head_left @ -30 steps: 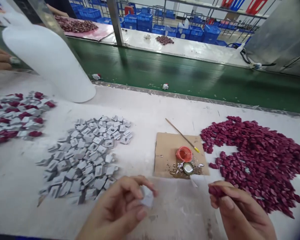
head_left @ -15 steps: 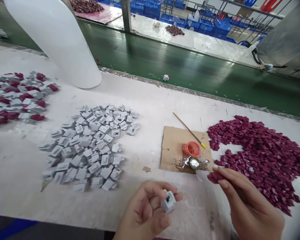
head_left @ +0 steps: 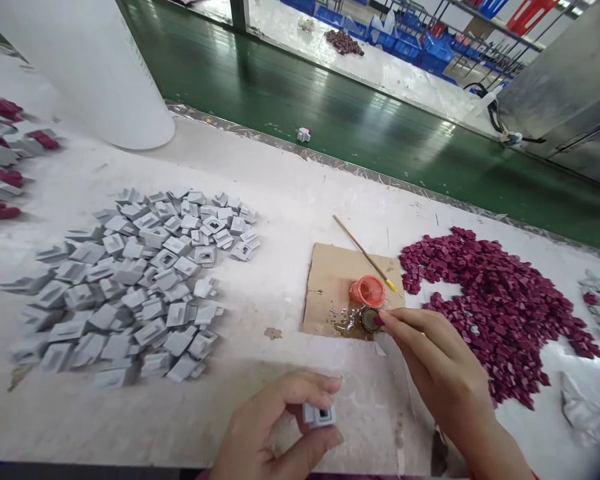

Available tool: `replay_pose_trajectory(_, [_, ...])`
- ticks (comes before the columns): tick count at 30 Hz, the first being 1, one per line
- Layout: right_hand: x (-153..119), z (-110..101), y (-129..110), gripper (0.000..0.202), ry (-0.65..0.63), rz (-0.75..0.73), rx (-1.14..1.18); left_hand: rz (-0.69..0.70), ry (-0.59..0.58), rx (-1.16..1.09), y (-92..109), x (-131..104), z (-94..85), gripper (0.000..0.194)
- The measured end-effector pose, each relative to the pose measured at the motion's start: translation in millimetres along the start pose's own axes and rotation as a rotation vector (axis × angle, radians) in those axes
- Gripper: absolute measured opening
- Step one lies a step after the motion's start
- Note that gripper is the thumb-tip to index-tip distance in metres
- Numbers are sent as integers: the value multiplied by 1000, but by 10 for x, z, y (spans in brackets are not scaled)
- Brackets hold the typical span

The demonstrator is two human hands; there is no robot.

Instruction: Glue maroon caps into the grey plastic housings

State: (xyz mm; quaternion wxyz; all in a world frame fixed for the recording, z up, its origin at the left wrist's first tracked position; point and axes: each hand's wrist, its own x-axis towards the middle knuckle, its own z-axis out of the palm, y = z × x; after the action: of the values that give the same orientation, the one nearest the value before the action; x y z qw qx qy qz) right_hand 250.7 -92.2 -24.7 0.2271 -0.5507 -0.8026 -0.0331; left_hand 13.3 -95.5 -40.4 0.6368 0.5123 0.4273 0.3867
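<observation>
My left hand [head_left: 285, 423] pinches a small grey plastic part [head_left: 321, 415], its square hole facing up toward me. In my right hand [head_left: 437, 363] a small maroon piece [head_left: 378, 321] is held between thumb and fingertips, mostly covered by them. That piece is at a small round metal cap [head_left: 369, 319] on a cardboard sheet [head_left: 325, 267]; whether it touches the liquid in the cap I cannot tell. Just behind the cap stands a small red cup [head_left: 367, 291]. Clear wet liquid is spread on the cardboard around the cap.
A pile of grey parts [head_left: 135, 287] lies on the left, a heap of maroon pieces [head_left: 495, 300] on the right. A thin stick [head_left: 363, 250] with a yellow tip rests across the cardboard. Behind runs a green conveyor belt [head_left: 260, 100]; a white tube [head_left: 100, 73] stands at the left.
My right hand has moved left and forward with the maroon piece to the metal cap. My left hand has turned the grey part slightly. The view has shifted.
</observation>
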Motion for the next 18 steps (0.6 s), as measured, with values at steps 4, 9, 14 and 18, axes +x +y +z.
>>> replay_pose_trajectory(4, [7, -3, 15, 44, -59, 17, 60, 58, -53, 22, -18, 15, -5, 12])
replay_pose_trajectory(9, [52, -21, -19, 41, -25, 8, 66, 155, -82, 168, -42, 22, -12, 29])
replay_pose_trajectory(14, [-16, -33, -265, 36, 148, 204, 247, 373, -34, 508, -175, 28, 5, 32])
replay_pose_trajectory(18, [-128, 42, -540, 21, 126, 405, 587, 430, 35, 628, -244, 19, 32, 23])
